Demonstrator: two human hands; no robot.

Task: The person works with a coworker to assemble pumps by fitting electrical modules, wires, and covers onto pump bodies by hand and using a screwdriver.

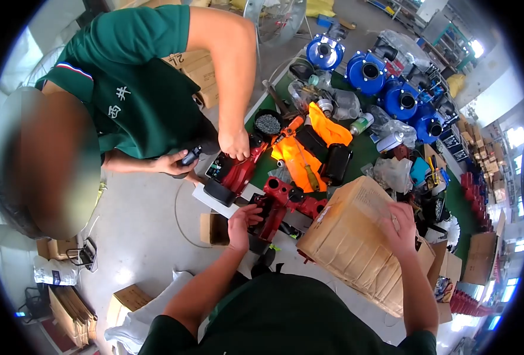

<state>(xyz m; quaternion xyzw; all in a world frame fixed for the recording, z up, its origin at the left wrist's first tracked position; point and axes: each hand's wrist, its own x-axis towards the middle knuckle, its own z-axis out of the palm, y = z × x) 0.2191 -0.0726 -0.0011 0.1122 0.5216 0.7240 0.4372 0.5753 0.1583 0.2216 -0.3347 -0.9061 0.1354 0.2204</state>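
Observation:
My left hand, fingers spread, is at the near end of a red metal housing at the table's front edge. I cannot tell whether it touches the housing. My right hand lies with fingers apart against a large taped cardboard box, tilted at the table's edge. Beside my left hand is a second red machine body with a dark end part. A co-worker's hand rests on that body; their other hand holds a small black device.
Orange cloth and a black case lie mid-table near a dark bowl of small metal parts. Blue round machines line the back. A co-worker leans in from the left. A small open carton sits below the edge.

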